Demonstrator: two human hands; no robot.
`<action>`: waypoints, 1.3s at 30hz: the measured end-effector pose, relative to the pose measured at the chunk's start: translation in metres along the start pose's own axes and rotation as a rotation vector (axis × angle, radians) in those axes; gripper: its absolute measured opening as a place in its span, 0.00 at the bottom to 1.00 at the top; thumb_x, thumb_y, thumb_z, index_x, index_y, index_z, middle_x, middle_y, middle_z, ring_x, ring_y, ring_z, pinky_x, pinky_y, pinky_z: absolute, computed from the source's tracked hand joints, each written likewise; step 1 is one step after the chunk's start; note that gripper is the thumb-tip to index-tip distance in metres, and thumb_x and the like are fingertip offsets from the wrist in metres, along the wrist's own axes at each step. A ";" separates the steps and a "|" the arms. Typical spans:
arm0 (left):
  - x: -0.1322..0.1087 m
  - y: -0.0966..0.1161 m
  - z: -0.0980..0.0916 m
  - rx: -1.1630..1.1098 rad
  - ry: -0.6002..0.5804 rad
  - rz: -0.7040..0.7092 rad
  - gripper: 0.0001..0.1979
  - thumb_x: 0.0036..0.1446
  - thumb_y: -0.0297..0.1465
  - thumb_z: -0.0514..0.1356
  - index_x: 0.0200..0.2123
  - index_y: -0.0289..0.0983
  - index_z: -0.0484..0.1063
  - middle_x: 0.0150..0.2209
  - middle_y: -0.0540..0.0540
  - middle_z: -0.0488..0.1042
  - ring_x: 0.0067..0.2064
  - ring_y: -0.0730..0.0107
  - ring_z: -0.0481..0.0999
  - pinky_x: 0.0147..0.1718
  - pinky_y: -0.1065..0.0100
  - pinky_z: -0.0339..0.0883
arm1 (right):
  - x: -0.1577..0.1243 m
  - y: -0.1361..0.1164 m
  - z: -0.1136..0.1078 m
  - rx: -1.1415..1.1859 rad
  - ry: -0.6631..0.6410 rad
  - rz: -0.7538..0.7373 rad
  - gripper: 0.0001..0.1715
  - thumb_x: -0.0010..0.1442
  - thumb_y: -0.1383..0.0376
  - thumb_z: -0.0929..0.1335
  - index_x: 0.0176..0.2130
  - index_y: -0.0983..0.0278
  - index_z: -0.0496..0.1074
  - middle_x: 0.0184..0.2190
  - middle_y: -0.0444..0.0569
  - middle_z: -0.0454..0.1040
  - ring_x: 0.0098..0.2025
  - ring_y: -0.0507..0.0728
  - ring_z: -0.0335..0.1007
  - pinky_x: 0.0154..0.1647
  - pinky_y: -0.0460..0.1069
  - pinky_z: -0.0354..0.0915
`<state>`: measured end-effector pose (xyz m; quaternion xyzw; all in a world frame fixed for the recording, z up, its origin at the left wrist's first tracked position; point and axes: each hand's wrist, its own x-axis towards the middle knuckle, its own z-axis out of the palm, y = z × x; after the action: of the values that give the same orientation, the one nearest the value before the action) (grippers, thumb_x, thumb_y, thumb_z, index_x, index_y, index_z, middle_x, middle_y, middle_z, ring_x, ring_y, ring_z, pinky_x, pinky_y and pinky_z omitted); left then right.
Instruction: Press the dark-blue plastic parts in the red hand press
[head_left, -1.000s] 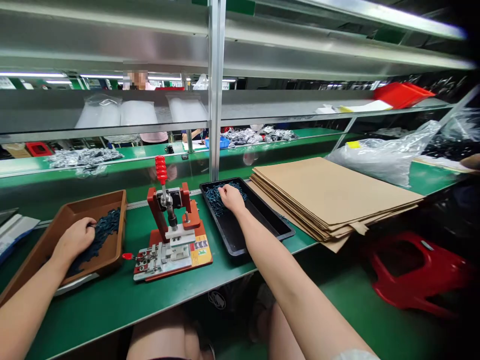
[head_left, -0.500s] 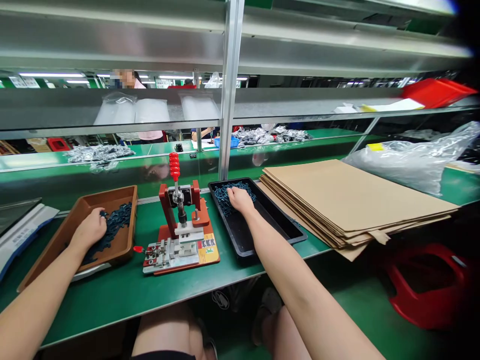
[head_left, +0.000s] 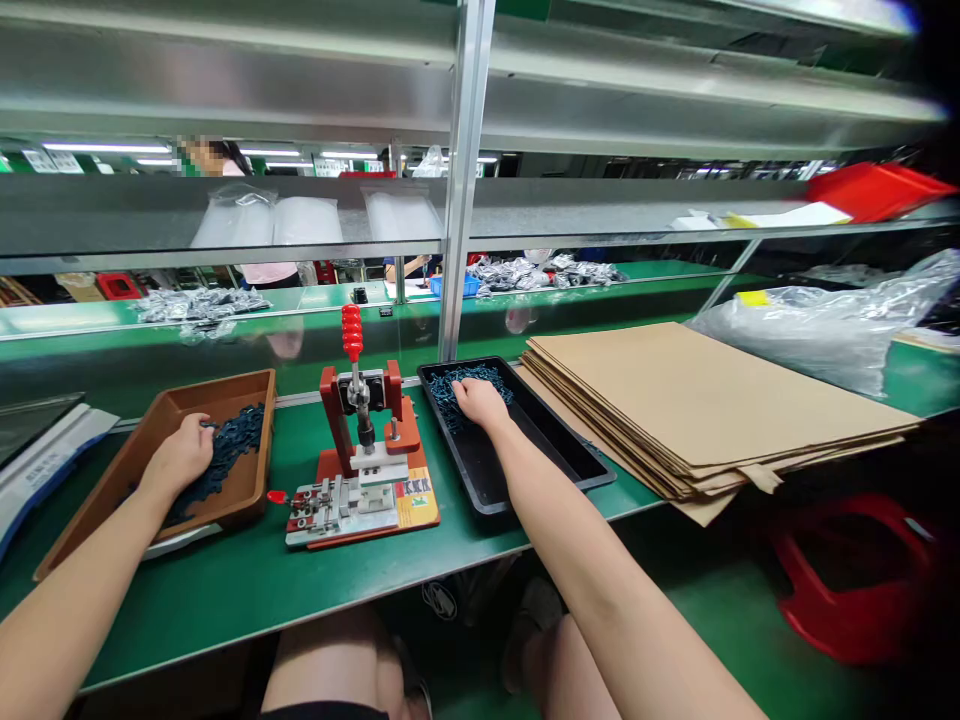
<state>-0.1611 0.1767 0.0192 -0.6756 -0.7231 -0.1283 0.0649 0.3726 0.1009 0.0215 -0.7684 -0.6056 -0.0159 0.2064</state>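
Observation:
My left hand (head_left: 180,455) is in the brown tray (head_left: 169,405), its fingers curled together at the edge of a heap of dark blue plastic parts (head_left: 236,440). Whatever those fingertips hold is too small to make out. Over the far end of the black tray (head_left: 551,440), my right hand (head_left: 480,402) has its thumb and fingers closed among thin, dark blue-green pieces (head_left: 444,392). Anything in that pinch is hidden. Between the trays stands a hand-lever press (head_left: 364,440) with a red ribbed handle, which points upward; neither hand touches it.
Brown cardboard sheets (head_left: 720,400) are stacked right of the black tray. Clear plastic bags (head_left: 810,320) lie behind them. A metal post (head_left: 459,180) rises behind the press, below a shelf (head_left: 570,210). A red stool (head_left: 847,610) stands at lower right. Another person (head_left: 232,160) is beyond the shelf.
Both hands stay over their trays, with only slight finger movement. The view has shifted a little, and the person in the background has moved left.

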 end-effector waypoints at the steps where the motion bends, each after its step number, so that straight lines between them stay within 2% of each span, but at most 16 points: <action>1: -0.001 0.001 -0.001 -0.007 -0.021 -0.007 0.23 0.66 0.39 0.44 0.59 0.37 0.63 0.52 0.40 0.80 0.48 0.56 0.79 0.45 0.66 0.68 | 0.000 0.000 0.000 -0.002 -0.002 0.001 0.26 0.73 0.54 0.58 0.37 0.64 0.77 0.40 0.56 0.81 0.42 0.57 0.76 0.41 0.46 0.61; 5: -0.001 0.004 -0.004 0.019 -0.089 0.005 0.25 0.66 0.39 0.40 0.58 0.40 0.65 0.54 0.41 0.78 0.51 0.56 0.79 0.47 0.65 0.67 | 0.001 0.001 0.002 -0.005 -0.006 -0.002 0.26 0.73 0.54 0.58 0.38 0.64 0.78 0.41 0.56 0.81 0.42 0.57 0.76 0.41 0.46 0.62; 13: 0.007 -0.005 0.004 -0.033 -0.039 0.085 0.24 0.60 0.36 0.44 0.54 0.45 0.72 0.55 0.49 0.78 0.54 0.59 0.78 0.53 0.64 0.67 | 0.001 0.002 0.001 -0.006 -0.009 -0.008 0.25 0.73 0.55 0.58 0.36 0.63 0.77 0.40 0.55 0.81 0.42 0.57 0.76 0.41 0.46 0.61; 18: 0.007 -0.007 0.007 -0.020 -0.051 0.102 0.26 0.61 0.36 0.42 0.56 0.42 0.70 0.58 0.44 0.76 0.55 0.58 0.77 0.54 0.63 0.67 | 0.001 0.002 0.001 -0.010 -0.012 -0.011 0.26 0.73 0.54 0.58 0.36 0.63 0.77 0.39 0.55 0.81 0.42 0.57 0.76 0.41 0.46 0.61; 24: 0.006 -0.006 0.006 0.016 -0.006 0.033 0.25 0.61 0.37 0.45 0.57 0.40 0.69 0.53 0.43 0.80 0.50 0.56 0.80 0.48 0.62 0.70 | 0.002 0.003 0.003 -0.012 -0.012 -0.007 0.26 0.73 0.54 0.58 0.36 0.63 0.77 0.39 0.55 0.81 0.41 0.57 0.76 0.40 0.46 0.61; 29: 0.005 -0.006 0.006 0.032 -0.041 0.020 0.26 0.63 0.39 0.43 0.58 0.37 0.66 0.54 0.41 0.79 0.53 0.57 0.79 0.50 0.62 0.70 | 0.003 0.005 0.006 -0.010 -0.014 -0.007 0.26 0.73 0.54 0.58 0.38 0.63 0.78 0.40 0.55 0.81 0.42 0.57 0.76 0.41 0.46 0.62; 34: 0.008 0.000 0.004 -0.067 0.011 0.040 0.21 0.59 0.37 0.46 0.50 0.38 0.70 0.47 0.42 0.81 0.49 0.54 0.79 0.49 0.58 0.71 | 0.002 0.004 0.003 -0.025 -0.018 0.013 0.27 0.73 0.53 0.57 0.39 0.63 0.78 0.41 0.55 0.81 0.42 0.57 0.76 0.41 0.46 0.62; 37: 0.006 0.007 -0.002 -0.147 0.031 0.073 0.17 0.55 0.33 0.49 0.43 0.36 0.73 0.44 0.39 0.80 0.51 0.51 0.78 0.54 0.54 0.69 | 0.001 -0.002 -0.002 -0.022 -0.027 0.003 0.26 0.73 0.54 0.58 0.38 0.63 0.78 0.41 0.55 0.81 0.42 0.58 0.76 0.41 0.46 0.61; 39: -0.003 0.010 -0.010 -0.157 0.037 0.094 0.14 0.55 0.31 0.50 0.39 0.36 0.74 0.45 0.38 0.79 0.53 0.52 0.76 0.58 0.55 0.66 | -0.003 -0.007 -0.006 -0.018 -0.050 -0.015 0.25 0.73 0.55 0.58 0.38 0.63 0.79 0.41 0.57 0.81 0.42 0.58 0.77 0.40 0.47 0.61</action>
<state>-0.1513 0.1716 0.0289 -0.7093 -0.6770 -0.1938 0.0309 0.3669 0.0977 0.0286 -0.7657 -0.6163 -0.0037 0.1839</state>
